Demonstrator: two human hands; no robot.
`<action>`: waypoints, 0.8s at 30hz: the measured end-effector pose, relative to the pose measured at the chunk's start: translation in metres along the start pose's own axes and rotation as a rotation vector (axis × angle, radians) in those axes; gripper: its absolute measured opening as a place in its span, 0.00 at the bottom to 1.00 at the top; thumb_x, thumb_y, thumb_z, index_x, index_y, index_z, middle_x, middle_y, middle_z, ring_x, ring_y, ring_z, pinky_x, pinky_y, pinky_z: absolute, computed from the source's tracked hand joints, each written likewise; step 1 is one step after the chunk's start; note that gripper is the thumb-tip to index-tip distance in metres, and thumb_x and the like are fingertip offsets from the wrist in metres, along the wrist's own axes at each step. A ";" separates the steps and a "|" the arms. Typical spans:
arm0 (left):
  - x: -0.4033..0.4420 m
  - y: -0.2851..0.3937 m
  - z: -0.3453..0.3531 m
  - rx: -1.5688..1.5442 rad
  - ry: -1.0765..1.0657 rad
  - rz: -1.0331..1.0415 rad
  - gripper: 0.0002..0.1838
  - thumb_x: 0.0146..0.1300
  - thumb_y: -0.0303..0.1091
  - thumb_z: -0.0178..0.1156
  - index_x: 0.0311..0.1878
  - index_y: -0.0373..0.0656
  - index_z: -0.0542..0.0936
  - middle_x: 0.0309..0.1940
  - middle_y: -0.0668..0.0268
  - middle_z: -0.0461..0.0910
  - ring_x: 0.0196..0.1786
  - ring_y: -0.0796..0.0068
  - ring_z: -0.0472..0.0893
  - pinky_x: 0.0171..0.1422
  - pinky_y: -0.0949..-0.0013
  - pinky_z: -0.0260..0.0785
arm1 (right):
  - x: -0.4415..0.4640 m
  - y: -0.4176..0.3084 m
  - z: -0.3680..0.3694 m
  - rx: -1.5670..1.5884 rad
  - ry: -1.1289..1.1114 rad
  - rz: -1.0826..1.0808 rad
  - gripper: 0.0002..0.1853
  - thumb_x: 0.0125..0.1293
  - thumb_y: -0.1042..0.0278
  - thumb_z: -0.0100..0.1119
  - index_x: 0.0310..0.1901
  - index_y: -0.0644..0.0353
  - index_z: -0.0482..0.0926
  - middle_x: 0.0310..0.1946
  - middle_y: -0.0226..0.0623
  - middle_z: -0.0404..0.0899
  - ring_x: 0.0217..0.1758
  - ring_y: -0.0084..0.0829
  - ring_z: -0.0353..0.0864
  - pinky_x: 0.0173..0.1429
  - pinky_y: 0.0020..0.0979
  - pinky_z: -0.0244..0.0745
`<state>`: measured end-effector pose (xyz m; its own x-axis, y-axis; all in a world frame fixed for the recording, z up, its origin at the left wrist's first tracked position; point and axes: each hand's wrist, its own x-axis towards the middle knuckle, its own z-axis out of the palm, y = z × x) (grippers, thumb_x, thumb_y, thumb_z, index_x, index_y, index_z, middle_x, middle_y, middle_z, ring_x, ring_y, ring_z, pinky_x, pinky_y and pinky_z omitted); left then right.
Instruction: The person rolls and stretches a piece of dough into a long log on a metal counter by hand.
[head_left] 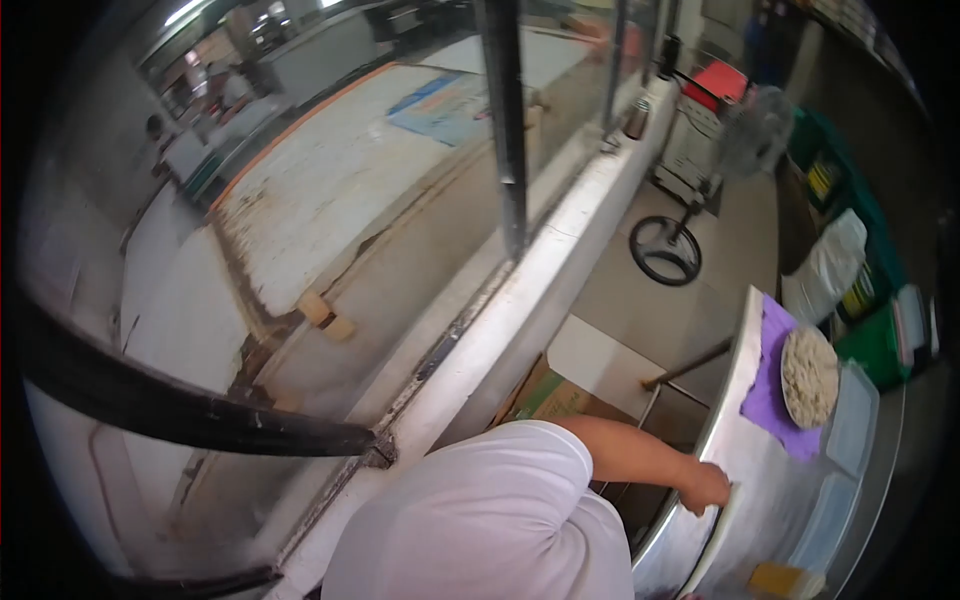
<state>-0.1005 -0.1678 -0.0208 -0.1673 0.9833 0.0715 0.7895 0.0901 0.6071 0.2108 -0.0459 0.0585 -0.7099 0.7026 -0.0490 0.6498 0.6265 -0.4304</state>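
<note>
My left hand (706, 487) reaches out from a white sleeve (470, 510) to the near side of a metal work table (745, 440). Its fingers are curled closed at a thin, pale curved edge (722, 522) on the table top; what lies inside the grip is hidden. Farther along the table, a round dish of pale, crumbly food (810, 378) rests on a purple cloth (766, 385). Clear plastic containers (852, 415) stand beside it, and a yellow item (785, 579) lies near the bottom. My right hand is out of the frame.
A glass partition with black bars (505, 120) and a white ledge (545, 240) runs along my left. Behind it lies a large white-topped table (320, 190). A fan (752, 135), its round base (665, 250), green bins (885, 290) and a cardboard box (555, 398) stand around.
</note>
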 end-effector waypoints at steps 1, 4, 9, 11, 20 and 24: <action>-0.002 0.003 -0.004 -0.046 -0.043 -0.015 0.26 0.57 0.40 0.75 0.58 0.39 0.84 0.56 0.48 0.84 0.64 0.46 0.81 0.70 0.46 0.72 | 0.007 0.002 0.003 0.066 -0.013 0.025 0.27 0.78 0.54 0.62 0.64 0.73 0.79 0.55 0.67 0.83 0.60 0.59 0.82 0.65 0.49 0.79; 0.018 -0.023 0.027 -0.105 0.069 0.133 0.34 0.54 0.38 0.78 0.63 0.35 0.79 0.64 0.45 0.78 0.70 0.43 0.75 0.77 0.49 0.67 | 0.051 0.126 0.060 0.098 0.261 -0.110 0.21 0.78 0.67 0.62 0.65 0.73 0.77 0.61 0.57 0.79 0.66 0.53 0.79 0.72 0.46 0.71; 0.018 -0.019 -0.020 -0.092 0.075 0.167 0.51 0.63 0.37 0.74 0.83 0.33 0.58 0.75 0.40 0.67 0.78 0.37 0.64 0.87 0.46 0.51 | 0.046 0.090 0.028 0.185 0.441 0.013 0.21 0.81 0.60 0.58 0.66 0.67 0.80 0.63 0.52 0.82 0.67 0.47 0.81 0.73 0.42 0.72; 0.029 -0.010 -0.033 0.050 0.072 0.202 0.50 0.64 0.38 0.73 0.83 0.32 0.57 0.78 0.39 0.65 0.84 0.35 0.57 0.89 0.45 0.46 | 0.043 0.061 0.018 0.117 0.491 0.112 0.21 0.81 0.59 0.57 0.66 0.65 0.79 0.63 0.54 0.82 0.68 0.51 0.81 0.73 0.40 0.72; 0.075 0.013 0.000 0.447 -0.341 0.309 0.63 0.58 0.64 0.71 0.85 0.31 0.53 0.85 0.44 0.54 0.90 0.47 0.46 0.90 0.37 0.32 | 0.106 -0.051 0.128 -0.164 0.142 0.014 0.38 0.80 0.47 0.48 0.81 0.67 0.59 0.84 0.50 0.57 0.89 0.50 0.51 0.89 0.57 0.42; 0.129 0.015 0.003 0.594 -0.287 0.306 0.64 0.55 0.65 0.71 0.85 0.34 0.54 0.86 0.45 0.53 0.90 0.48 0.45 0.90 0.37 0.31 | 0.140 -0.041 0.114 -0.168 0.230 0.171 0.40 0.82 0.43 0.44 0.83 0.67 0.56 0.85 0.51 0.57 0.89 0.51 0.49 0.89 0.58 0.39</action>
<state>-0.1089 -0.0396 -0.0048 0.2093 0.9736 -0.0910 0.9772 -0.2049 0.0554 0.0536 -0.0116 -0.0334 -0.5190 0.8483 0.1048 0.8038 0.5261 -0.2776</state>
